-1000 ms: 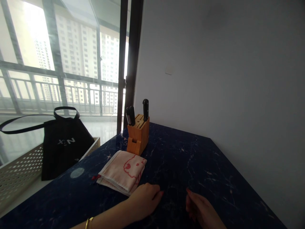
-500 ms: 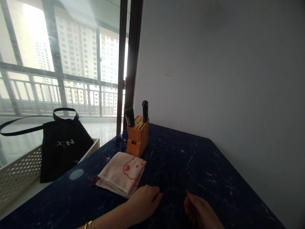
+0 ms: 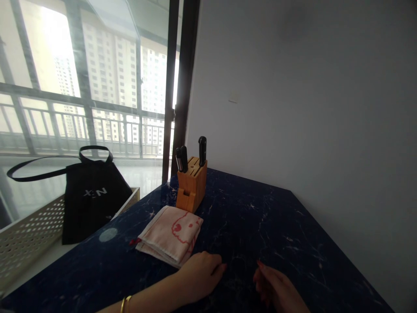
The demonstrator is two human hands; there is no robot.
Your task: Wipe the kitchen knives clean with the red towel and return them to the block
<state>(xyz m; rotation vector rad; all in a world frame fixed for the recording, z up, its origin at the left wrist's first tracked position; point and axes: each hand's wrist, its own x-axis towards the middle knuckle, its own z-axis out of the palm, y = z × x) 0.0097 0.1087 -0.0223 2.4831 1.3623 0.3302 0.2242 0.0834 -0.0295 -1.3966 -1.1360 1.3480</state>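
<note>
The pink and white towel [image 3: 167, 232] lies folded into a compact, layered bundle, its layers slightly uneven along the near edge, and it sits flat on the dark blue tabletop [image 3: 247, 226], towards the left edge. The wooden knife block [image 3: 192, 187] stands upright just behind it, near the far left part of the tabletop, with a tall black handle [image 3: 202, 152] on its right side and two more black handles [image 3: 181, 159] on its left. As far as the view shows, then, the towel is folded and set down and those handles stand in the block; neither thing is lifted or gripped, and nothing visible marks any part as unfinished. The left hand [image 3: 203, 271] is loosely curled low over the near part of the tabletop, with no object visible in it; its hidden fingers make it impossible to tell whether it is fully closed. The towel lies ahead of this hand and to its left, its near right corner right beside the wrist, though contact cannot be made out. The right hand [image 3: 276, 284] is well apart from the towel, near the tabletop's near edge, fingers bent inward; no object shows in it, and how far it is closed cannot be told.
</note>
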